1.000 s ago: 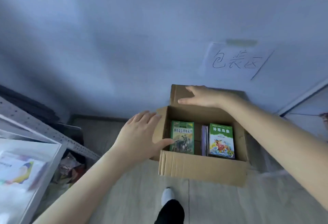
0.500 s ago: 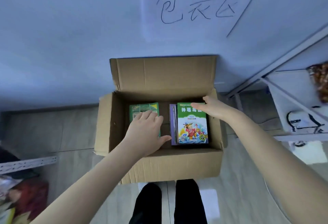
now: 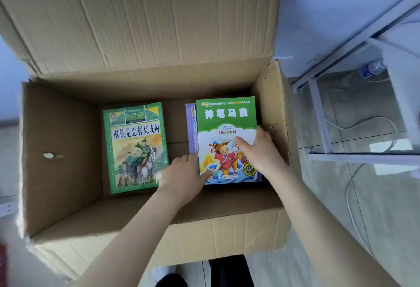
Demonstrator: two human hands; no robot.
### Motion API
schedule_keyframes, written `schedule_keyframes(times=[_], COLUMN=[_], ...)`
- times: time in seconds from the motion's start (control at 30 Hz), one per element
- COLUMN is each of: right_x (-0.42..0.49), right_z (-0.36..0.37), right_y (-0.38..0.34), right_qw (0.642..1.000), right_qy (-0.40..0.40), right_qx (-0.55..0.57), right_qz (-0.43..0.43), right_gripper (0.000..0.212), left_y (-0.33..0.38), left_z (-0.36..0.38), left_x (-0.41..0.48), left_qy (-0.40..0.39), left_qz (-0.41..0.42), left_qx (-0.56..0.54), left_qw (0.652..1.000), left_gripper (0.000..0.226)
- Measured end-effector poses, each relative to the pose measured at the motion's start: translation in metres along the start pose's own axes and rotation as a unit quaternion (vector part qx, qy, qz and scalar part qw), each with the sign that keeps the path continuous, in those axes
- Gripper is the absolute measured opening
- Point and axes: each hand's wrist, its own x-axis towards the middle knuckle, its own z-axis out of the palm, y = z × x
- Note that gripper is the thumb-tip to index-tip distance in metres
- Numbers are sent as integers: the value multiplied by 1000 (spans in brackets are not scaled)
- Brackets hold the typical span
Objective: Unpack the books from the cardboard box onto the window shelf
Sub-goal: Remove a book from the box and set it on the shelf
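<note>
An open cardboard box stands on the floor, flaps up. Inside on the left lies a green book with a horseman on its cover. On the right is a stack topped by a green picture book with a cartoon child, with a purple book showing beneath its left side. My left hand holds the stack's left lower edge, thumb on the cover. My right hand grips its right edge, thumb on the cover.
A white metal shelf frame stands to the right of the box, with a water bottle and a white cable on the floor behind it. A pale wall rises behind the box. My dark shoes are below the box.
The view has closed in on the box. My left hand left the green book on the left and went to the right stack; my right hand slid down its right edge.
</note>
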Motion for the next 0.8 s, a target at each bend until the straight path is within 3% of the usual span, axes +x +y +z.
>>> schedule_keyframes(times=[0.3,0.53,0.8], right_x=[9,9,5], right_z=[9,6,8], right_y=[16,12,10], right_qw=[998,994,993], right_qy=[10,4,0], right_qx=[53,97,101], right_qz=[16,57,54], right_gripper=[61,47,50], left_y=[26,27,19], left_z=[22,14,16], left_x=[13,27,31], left_qy=[33,-24,-29], left_qz=[-88,-212,-224], left_qx=[-109,-280,-345], left_qw=[990,936,911], left_gripper=[47,53,35])
